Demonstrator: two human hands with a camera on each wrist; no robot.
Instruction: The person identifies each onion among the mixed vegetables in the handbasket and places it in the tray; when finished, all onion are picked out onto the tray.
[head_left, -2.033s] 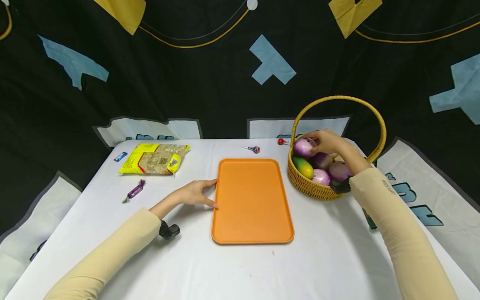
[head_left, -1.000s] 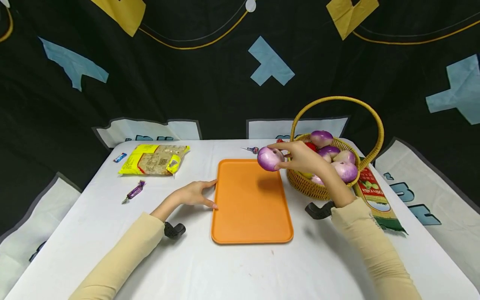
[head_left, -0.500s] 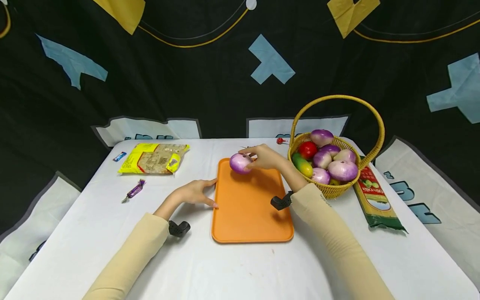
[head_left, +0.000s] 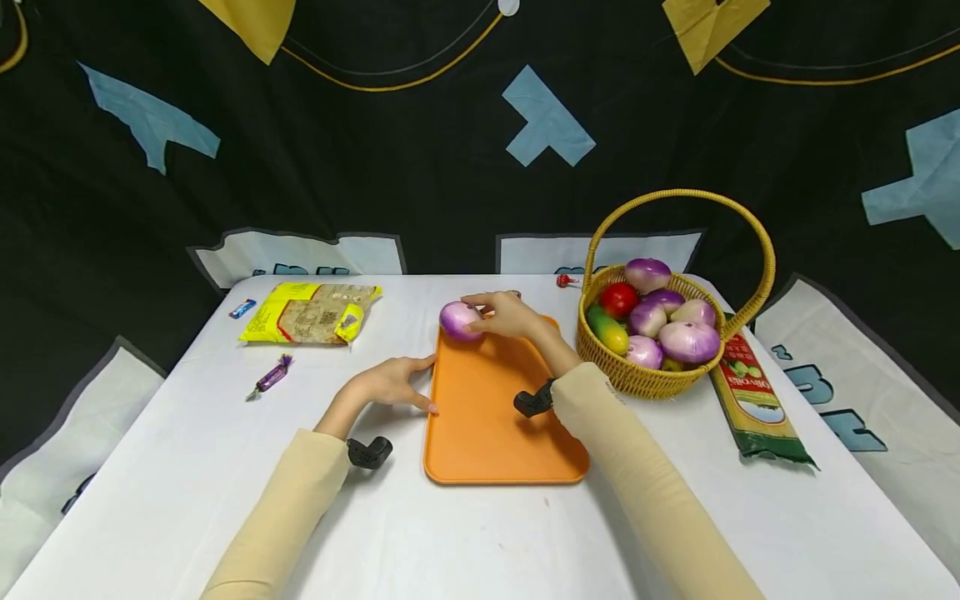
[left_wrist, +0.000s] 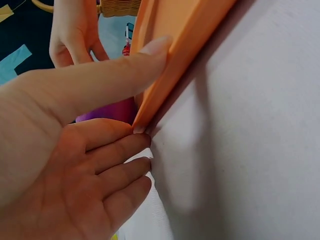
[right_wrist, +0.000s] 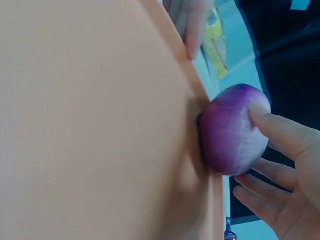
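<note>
A purple onion (head_left: 459, 322) is at the far left corner of the orange tray (head_left: 487, 417); I cannot tell whether its weight is on the tray. My right hand (head_left: 510, 317) holds it between thumb and fingers from the right, and in the right wrist view the onion (right_wrist: 232, 130) sits against the tray's rim. Over at the tray's left edge is my left hand (head_left: 386, 385). In the left wrist view its thumb (left_wrist: 115, 80) lies on the rim, while the fairly straight fingers (left_wrist: 117, 150) touch the outside of the tray.
Right of the tray stands a wicker basket (head_left: 637, 379) with onions, a tomato (head_left: 618, 299) and a green-yellow vegetable (head_left: 607, 332). A red-green packet (head_left: 757, 400) lies beside it. Left are a yellow bag (head_left: 315, 314) and wrapped candies (head_left: 270, 377); a red lollipop (head_left: 564, 281) lies behind.
My right hand has lifted an onion out of the basket and carried it left across the tray to the far left corner. The left hand has stayed at the tray's edge.
</note>
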